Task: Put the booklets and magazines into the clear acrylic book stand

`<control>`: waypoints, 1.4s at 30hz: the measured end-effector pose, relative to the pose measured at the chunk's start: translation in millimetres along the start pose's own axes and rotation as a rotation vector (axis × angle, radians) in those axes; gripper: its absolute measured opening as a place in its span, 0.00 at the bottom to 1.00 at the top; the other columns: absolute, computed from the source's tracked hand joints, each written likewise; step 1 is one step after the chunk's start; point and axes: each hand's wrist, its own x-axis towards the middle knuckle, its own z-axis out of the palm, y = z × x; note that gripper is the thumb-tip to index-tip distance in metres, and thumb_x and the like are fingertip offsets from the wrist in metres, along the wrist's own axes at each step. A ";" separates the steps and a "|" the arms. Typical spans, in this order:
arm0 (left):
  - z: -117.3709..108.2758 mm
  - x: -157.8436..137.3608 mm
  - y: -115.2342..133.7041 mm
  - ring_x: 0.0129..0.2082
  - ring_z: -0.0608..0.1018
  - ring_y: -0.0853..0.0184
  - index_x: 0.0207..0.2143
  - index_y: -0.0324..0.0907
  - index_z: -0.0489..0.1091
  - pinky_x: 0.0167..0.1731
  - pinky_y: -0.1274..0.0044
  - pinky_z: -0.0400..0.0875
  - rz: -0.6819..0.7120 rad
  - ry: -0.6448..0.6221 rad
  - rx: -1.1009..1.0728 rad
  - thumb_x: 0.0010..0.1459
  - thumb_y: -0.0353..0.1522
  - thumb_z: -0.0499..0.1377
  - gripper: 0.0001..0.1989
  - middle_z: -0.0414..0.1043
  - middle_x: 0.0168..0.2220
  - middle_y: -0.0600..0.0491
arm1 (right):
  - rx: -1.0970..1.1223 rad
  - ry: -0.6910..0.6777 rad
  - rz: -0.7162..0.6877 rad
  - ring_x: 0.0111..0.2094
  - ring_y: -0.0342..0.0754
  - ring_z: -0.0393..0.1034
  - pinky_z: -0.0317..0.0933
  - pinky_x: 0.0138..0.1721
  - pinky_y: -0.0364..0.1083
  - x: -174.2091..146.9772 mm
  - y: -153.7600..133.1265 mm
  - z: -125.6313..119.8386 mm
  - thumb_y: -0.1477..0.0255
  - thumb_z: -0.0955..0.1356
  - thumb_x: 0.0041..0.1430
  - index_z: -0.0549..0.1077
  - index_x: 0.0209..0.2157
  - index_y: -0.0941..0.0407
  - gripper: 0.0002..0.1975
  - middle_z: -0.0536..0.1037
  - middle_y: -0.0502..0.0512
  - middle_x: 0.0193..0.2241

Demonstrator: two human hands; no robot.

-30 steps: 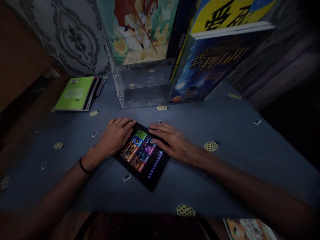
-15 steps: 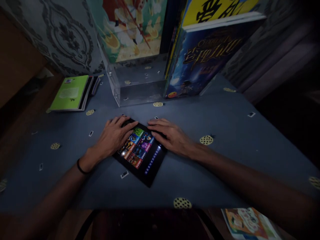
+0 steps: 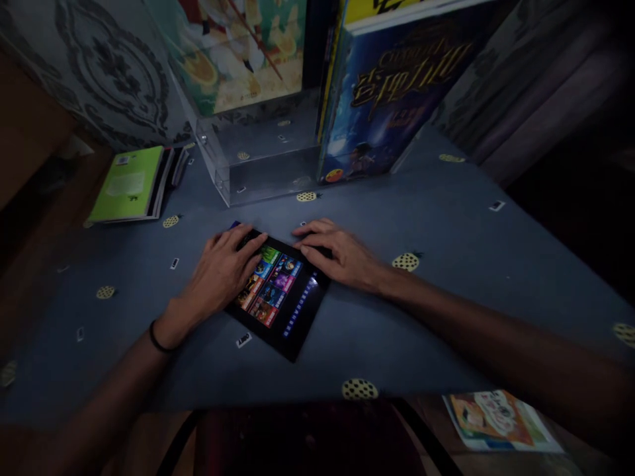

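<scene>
A thin black book [image 3: 297, 314] lies flat and slanted on the table, its cover showing rows of small colourful pictures and a line of blue-white characters. My left hand [image 3: 223, 268] rests over the book's left edge, fingers stretched across its upper left part and the thumb apart. At the upper right corner is my right hand [image 3: 340, 254], its fingers extended and its thumb near the cover. The right palm hides that corner, and the left fingers cover part of the pictures.
The blue table cover [image 3: 198, 370] has printed pineapples. Behind the book, a clear acrylic stand [image 3: 268, 182] holds a picture book [image 3: 243, 59] and a dark blue book [image 3: 377, 112]. Green-topped booklets [image 3: 126, 185] lie at the left. Below the right edge shows another book [image 3: 501, 420].
The view has shifted slightly, moving the whole scene a little up and left. Both hands stay at the black book; the right fingers look a bit more bent.
</scene>
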 end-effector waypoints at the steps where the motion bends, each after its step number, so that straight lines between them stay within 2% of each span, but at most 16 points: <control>1: 0.0 0.3 1.9 0.63 0.69 0.52 0.64 0.43 0.65 0.60 0.55 0.64 0.020 0.001 0.001 0.73 0.34 0.47 0.21 0.66 0.64 0.42 | 0.016 0.004 0.001 0.52 0.56 0.73 0.68 0.54 0.61 0.0 1.4 -0.3 0.70 0.62 0.68 0.82 0.40 0.56 0.16 0.80 0.62 0.49; 5: -0.7 2.8 9.2 0.63 0.69 0.54 0.64 0.44 0.65 0.61 0.57 0.64 0.095 -0.010 -0.036 0.71 0.29 0.46 0.22 0.68 0.63 0.45 | 0.055 0.006 0.019 0.54 0.56 0.72 0.66 0.56 0.61 -0.1 5.8 -1.5 0.69 0.62 0.69 0.82 0.39 0.56 0.16 0.80 0.61 0.51; 13: -8.3 11.0 28.9 0.62 0.70 0.51 0.61 0.41 0.67 0.59 0.57 0.66 0.065 -0.057 -0.037 0.74 0.39 0.47 0.21 0.69 0.62 0.44 | 0.107 0.042 0.047 0.52 0.52 0.74 0.65 0.56 0.56 1.4 14.6 -1.7 0.70 0.62 0.70 0.82 0.35 0.56 0.17 0.81 0.58 0.48; 19: -7.6 8.5 39.8 0.67 0.64 0.48 0.64 0.46 0.65 0.62 0.52 0.62 0.094 -0.073 -0.029 0.73 0.41 0.48 0.22 0.67 0.64 0.44 | 0.178 0.121 0.074 0.47 0.49 0.77 0.67 0.53 0.52 2.7 15.2 -2.5 0.69 0.61 0.70 0.82 0.34 0.56 0.18 0.83 0.55 0.42; 22: -8.2 9.8 45.2 0.65 0.67 0.48 0.63 0.43 0.66 0.61 0.52 0.64 0.109 -0.064 -0.026 0.74 0.38 0.47 0.21 0.67 0.63 0.43 | 0.198 0.145 0.096 0.44 0.48 0.77 0.67 0.51 0.50 3.5 13.6 -4.0 0.69 0.61 0.70 0.82 0.34 0.57 0.19 0.83 0.54 0.41; 25: -8.3 12.1 51.5 0.62 0.70 0.51 0.62 0.41 0.67 0.59 0.55 0.67 0.184 -0.057 -0.036 0.73 0.33 0.47 0.20 0.67 0.62 0.41 | 0.211 0.156 0.106 0.43 0.47 0.77 0.67 0.48 0.48 4.0 13.2 -4.9 0.70 0.61 0.70 0.82 0.34 0.58 0.19 0.83 0.55 0.39; 30: -10.3 15.2 59.5 0.62 0.70 0.55 0.63 0.44 0.66 0.57 0.58 0.69 0.286 -0.079 -0.054 0.69 0.22 0.44 0.25 0.66 0.63 0.42 | 0.229 0.164 0.115 0.40 0.47 0.76 0.66 0.47 0.47 3.7 13.4 -4.6 0.71 0.62 0.70 0.81 0.32 0.58 0.18 0.82 0.55 0.35; 42: -14.3 19.2 75.8 0.60 0.70 0.52 0.64 0.45 0.64 0.56 0.55 0.69 0.332 -0.124 -0.045 0.67 0.20 0.45 0.27 0.67 0.60 0.42 | 0.235 0.138 0.142 0.38 0.46 0.75 0.66 0.47 0.48 4.6 12.1 -5.5 0.71 0.63 0.71 0.81 0.32 0.57 0.17 0.81 0.54 0.35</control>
